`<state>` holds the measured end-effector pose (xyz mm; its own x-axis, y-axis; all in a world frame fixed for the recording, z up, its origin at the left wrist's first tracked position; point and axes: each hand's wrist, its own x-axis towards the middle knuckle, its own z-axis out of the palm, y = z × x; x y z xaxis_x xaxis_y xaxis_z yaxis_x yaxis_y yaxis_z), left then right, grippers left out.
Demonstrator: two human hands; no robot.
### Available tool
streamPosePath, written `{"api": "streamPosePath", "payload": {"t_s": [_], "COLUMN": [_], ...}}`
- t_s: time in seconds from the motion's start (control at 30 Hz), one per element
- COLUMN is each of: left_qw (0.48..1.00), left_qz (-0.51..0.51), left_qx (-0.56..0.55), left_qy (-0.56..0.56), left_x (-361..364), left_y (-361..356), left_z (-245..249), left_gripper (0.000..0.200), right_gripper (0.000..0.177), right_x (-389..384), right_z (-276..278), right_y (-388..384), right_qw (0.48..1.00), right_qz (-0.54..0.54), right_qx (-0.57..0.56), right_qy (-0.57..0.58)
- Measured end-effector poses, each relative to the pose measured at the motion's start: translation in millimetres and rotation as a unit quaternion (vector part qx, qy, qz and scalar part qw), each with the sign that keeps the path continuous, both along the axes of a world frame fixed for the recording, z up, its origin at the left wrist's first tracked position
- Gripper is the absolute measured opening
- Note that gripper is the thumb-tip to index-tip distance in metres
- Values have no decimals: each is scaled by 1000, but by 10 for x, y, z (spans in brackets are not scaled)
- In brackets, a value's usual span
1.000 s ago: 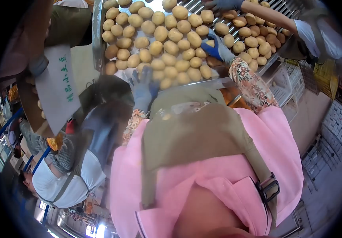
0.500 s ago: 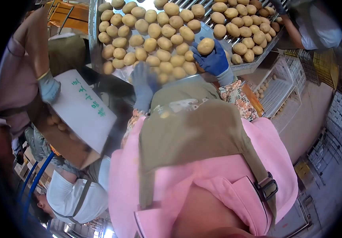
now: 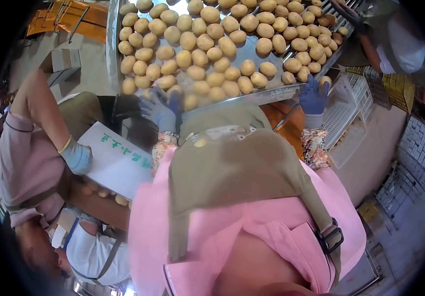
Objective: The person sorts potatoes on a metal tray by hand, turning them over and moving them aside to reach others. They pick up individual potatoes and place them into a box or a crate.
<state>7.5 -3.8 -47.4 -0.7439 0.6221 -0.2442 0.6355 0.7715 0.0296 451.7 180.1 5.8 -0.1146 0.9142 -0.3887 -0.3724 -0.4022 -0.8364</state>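
Observation:
My right hand (image 3: 314, 96), in a blue and grey work glove, reaches past the front right edge of the metal sorting table (image 3: 207, 102). A single potato (image 3: 325, 80) is at its fingertips, partly covered by the fingers, beside the white plastic crate (image 3: 343, 96). My left hand (image 3: 160, 109), gloved alike and slightly blurred, is at the table's near left corner with fingers spread. It holds nothing that I can see. Many loose potatoes (image 3: 200, 58) cover the table, the closest ones lying just beyond my left fingertips.
Metal rollers (image 3: 338, 11) carry more potatoes at the far right, where another person's arm (image 3: 365, 47) reaches in. At left, a co-worker's gloved hand (image 3: 76, 155) rests on a white box flap (image 3: 118, 160) with green writing; potatoes lie below. Yellow crates (image 3: 400, 91) stand at right.
My right hand has moved right with a potato, from over the table to beyond its edge. My left hand has drawn back left, fingers spreading. The co-worker's box has shifted lower right.

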Motion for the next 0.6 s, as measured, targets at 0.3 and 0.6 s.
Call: {"api": "streamPosePath", "payload": {"t_s": [0.3,0.6], "left_qw": [967,980], "left_qz": [-206,-199], "left_qx": [118,-12], "left_qy": [-90,26], "left_x": [400,124], "left_y": [967,-217], "left_z": [347,208], "left_gripper": [68,56], "right_gripper": [42,42], "right_x": [-2299,-1656], "right_z": [146,162], "right_y": [-322,506], "right_qw": [632,398], "right_qz": [432,644], "right_qx": [223,392], "right_qy": [-604,-522]}}
